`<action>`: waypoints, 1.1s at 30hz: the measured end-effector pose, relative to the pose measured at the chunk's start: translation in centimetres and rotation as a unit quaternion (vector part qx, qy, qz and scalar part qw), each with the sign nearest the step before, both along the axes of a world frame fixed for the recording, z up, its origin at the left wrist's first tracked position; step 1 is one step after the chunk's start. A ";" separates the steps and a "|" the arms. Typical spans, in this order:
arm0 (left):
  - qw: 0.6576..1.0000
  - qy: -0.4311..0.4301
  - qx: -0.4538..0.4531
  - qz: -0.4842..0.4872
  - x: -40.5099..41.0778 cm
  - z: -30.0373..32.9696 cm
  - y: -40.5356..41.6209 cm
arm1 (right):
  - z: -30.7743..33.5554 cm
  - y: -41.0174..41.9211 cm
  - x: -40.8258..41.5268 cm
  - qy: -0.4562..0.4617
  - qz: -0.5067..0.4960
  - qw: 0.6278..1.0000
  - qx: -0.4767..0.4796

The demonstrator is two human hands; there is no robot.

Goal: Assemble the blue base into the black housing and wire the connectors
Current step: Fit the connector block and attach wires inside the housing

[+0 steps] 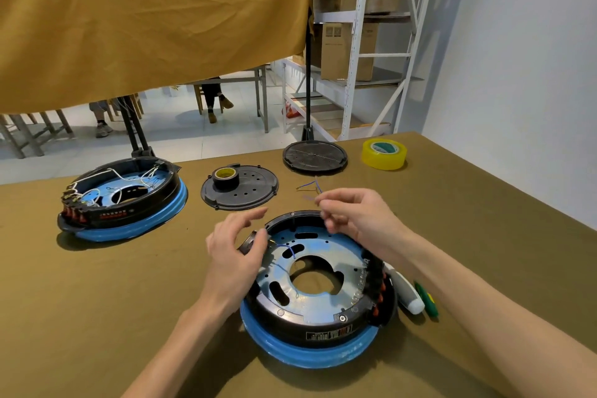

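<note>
**Head view: hands over housing, wire pinched**

Head cam: black housing (318,310) sits on blue base (310,354), table centre. R hand (355,216) at its 12 o'clock rim, fingertips pinching a thin wire (308,198). L hand (237,250) at 9 o'clock, fingers loose, gripping nothing. Second wired unit (124,199) far at 10 o'clock.

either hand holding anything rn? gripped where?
Right hand pinches a thin, blurred wire-like strand at its fingertips; which part cannot be told. Left hand holds nothing, fingers loose over the black round housing.
</note>
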State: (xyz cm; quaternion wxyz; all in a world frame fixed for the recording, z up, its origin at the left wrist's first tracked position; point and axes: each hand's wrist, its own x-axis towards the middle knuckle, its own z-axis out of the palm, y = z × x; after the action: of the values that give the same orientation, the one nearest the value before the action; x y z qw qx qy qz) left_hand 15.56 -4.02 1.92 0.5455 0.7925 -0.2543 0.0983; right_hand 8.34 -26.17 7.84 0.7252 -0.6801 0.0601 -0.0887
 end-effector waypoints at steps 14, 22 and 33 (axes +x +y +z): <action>0.980 0.003 -0.039 -0.193 -0.7 2.0 0.0 | 0.2 2.5 -1.7 0.049 0.196 0.936 0.287; 0.970 0.078 -0.002 -0.230 -0.8 2.4 0.3 | -0.2 1.7 -0.9 0.004 0.086 0.979 0.185; 0.985 0.031 -0.050 -0.164 -0.8 2.1 0.3 | -0.9 1.4 -1.7 -0.032 0.094 0.964 -0.248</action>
State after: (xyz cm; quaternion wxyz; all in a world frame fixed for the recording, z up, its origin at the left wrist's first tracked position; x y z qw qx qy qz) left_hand 14.73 -3.76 4.07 0.6012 0.7143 -0.3584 -0.0041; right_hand 6.62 -24.80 6.94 0.5404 -0.8382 -0.0509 -0.0537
